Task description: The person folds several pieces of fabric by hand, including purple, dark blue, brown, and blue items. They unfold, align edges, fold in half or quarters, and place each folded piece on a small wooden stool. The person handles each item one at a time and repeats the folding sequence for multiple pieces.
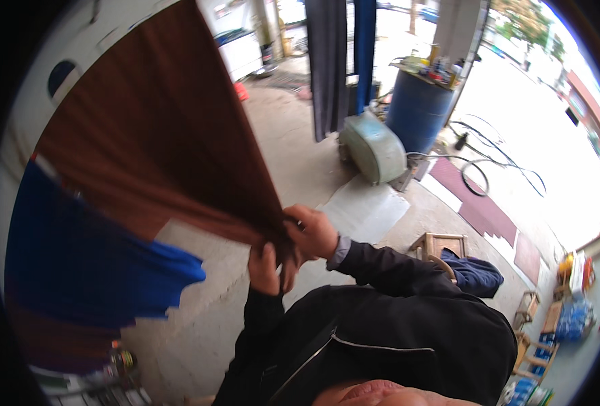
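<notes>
A large brown cloth point(163, 116) hangs from the upper left and narrows down to my hands. My left hand point(264, 269) is closed around its gathered lower end. Just above and to the right, my right hand point(312, 233) grips the same gathered edge. Some of the fingers are hidden by the cloth and by each other. A blue cloth point(97, 254) hangs beside the brown one at the left.
Dark grey curtain strips point(327, 66) hang ahead. A greenish rounded machine point(376, 147) stands by a blue drum point(419, 109) topped with bottles. A wooden chair point(444, 243) with dark blue clothing point(472, 274) is at the right, and hoses point(503, 160) lie on the ground.
</notes>
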Demonstrator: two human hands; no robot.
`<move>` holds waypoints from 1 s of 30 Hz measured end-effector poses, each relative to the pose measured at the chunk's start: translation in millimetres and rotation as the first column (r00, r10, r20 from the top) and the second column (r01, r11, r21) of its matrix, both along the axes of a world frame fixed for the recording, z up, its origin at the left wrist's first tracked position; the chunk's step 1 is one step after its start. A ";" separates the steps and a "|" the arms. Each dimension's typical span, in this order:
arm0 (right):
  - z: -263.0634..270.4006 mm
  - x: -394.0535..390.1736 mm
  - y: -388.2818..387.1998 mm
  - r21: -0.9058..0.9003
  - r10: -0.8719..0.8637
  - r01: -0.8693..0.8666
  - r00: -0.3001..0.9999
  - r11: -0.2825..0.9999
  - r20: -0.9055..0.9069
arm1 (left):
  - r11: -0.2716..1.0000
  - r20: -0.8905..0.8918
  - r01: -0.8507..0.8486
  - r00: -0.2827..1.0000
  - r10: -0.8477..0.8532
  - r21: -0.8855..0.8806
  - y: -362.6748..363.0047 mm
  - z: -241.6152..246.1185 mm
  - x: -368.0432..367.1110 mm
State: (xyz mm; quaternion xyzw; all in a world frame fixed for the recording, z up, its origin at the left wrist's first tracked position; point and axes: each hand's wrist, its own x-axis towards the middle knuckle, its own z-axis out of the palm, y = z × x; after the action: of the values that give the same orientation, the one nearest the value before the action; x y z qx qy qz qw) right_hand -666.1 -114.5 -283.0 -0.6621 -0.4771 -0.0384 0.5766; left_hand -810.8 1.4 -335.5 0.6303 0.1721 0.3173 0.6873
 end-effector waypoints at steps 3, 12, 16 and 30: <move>7.8 -4.4 7.2 0.066 0.016 -0.023 0.994 0.998 0.106 | 0.989 -0.014 0.144 0.989 -0.145 -0.029 3.9 13.0 6.6; 2.0 -8.5 16.8 -0.074 0.118 -0.145 0.950 0.987 -0.288 | 0.994 0.074 0.075 0.995 -0.069 -0.083 -3.4 10.3 15.2; -6.5 1.8 19.6 -0.062 0.130 -0.165 0.918 0.984 -0.375 | 0.994 0.122 0.093 0.989 -0.086 -0.053 -1.3 11.9 11.0; -1.7 3.6 20.4 0.040 0.246 -0.255 0.863 0.966 -0.441 | 0.999 0.117 0.041 0.992 -0.039 -0.019 5.0 29.0 14.1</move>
State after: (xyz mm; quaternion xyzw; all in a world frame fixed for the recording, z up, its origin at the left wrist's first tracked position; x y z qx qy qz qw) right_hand -662.5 -94.1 -284.7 -0.5914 -0.4159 0.1929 0.6634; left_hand -796.8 6.4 -306.4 0.6066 0.1224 0.3379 0.7091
